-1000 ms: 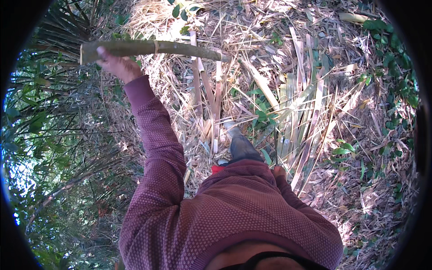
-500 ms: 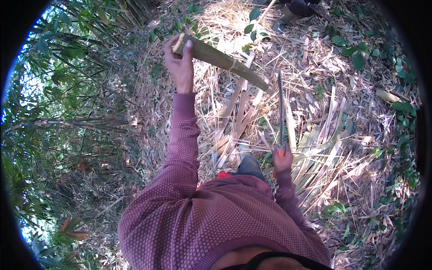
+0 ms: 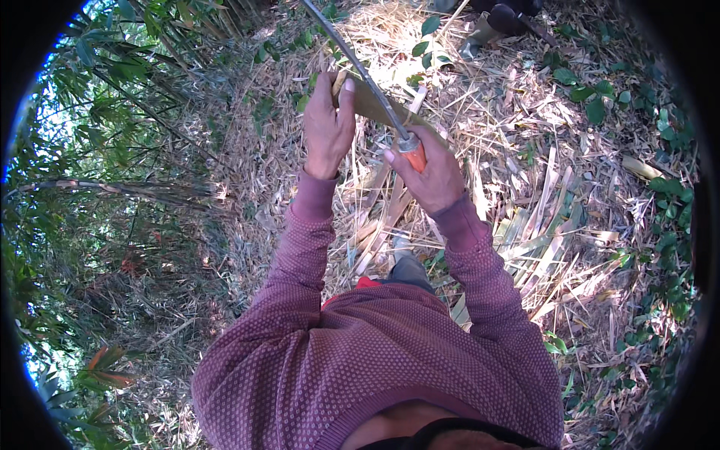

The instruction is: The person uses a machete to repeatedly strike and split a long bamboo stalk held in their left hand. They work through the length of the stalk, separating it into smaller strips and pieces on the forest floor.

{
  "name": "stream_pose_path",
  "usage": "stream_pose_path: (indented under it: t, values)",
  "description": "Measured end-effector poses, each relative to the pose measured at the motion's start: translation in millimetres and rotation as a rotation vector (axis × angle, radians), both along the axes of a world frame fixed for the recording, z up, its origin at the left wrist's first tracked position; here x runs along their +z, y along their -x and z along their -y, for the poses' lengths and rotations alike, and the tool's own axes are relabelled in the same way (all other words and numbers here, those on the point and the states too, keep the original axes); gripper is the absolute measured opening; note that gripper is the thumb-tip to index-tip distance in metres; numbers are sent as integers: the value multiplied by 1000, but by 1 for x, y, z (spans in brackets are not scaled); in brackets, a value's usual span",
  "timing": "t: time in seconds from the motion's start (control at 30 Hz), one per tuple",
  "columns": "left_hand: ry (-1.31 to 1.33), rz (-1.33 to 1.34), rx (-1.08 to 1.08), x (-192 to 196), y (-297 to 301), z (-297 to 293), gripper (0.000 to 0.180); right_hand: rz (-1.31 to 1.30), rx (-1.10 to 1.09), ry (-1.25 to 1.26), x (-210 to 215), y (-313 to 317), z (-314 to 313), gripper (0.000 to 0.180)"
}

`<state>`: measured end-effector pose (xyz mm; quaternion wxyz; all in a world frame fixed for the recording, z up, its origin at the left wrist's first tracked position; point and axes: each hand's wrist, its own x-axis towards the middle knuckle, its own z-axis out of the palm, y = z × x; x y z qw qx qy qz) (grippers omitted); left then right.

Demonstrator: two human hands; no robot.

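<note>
My left hand [image 3: 328,133] grips the near end of a split bamboo piece [image 3: 366,103], thumb on one side and fingers on the other. The greenish-brown piece slants down to the right. In my right hand [image 3: 435,174] is a machete, its orange handle [image 3: 414,154] wrapped by the fingers. The long dark blade [image 3: 358,69] points up and to the left, crossing in front of the bamboo; its tip runs out at the top edge. Whether the blade touches the bamboo, I cannot tell. My right hand hides part of the bamboo's far end.
Split bamboo strips [image 3: 551,240] lie on the ground at right, and more strips [image 3: 386,214] lie below my hands. Another person's boot [image 3: 480,36] is at the top. Leafy bamboo growth [image 3: 97,112] fills the left side. Dry leaves cover the ground.
My right hand has risen up and left with the machete, whose blade now crosses before the bamboo. My left hand has shifted slightly right and down, still holding the piece.
</note>
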<state>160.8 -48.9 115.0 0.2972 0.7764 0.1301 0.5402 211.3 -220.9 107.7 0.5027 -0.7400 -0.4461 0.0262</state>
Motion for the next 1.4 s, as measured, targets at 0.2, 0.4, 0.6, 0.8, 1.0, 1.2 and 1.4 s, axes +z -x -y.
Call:
stream_pose_path:
  t: [0.2, 0.4, 0.6, 0.8, 1.0, 1.2, 1.4]
  values:
    - [126, -4, 26, 0, 0, 9, 26, 47, 43, 18, 7, 2, 0, 39]
    - [99, 128, 37, -13, -9, 8, 24, 134, 65, 10, 10, -1, 4, 40]
    - [121, 149, -6, -14, -7, 8, 23, 108, 92, 51, 14, -1, 4, 37]
    - [104, 154, -11, -17, -5, 1, 23, 58, 18, 158, 4, 1, -6, 38]
    - [68, 98, 59, -20, -9, -27, 24, -44, -174, 534, -66, -40, 9, 41]
    - [57, 45, 119, -9, -9, -22, 25, -64, -170, 495, -62, -44, 9, 36]
    - [147, 98, 76, -10, -27, -39, 30, -56, -222, 495, -118, -85, -4, 33]
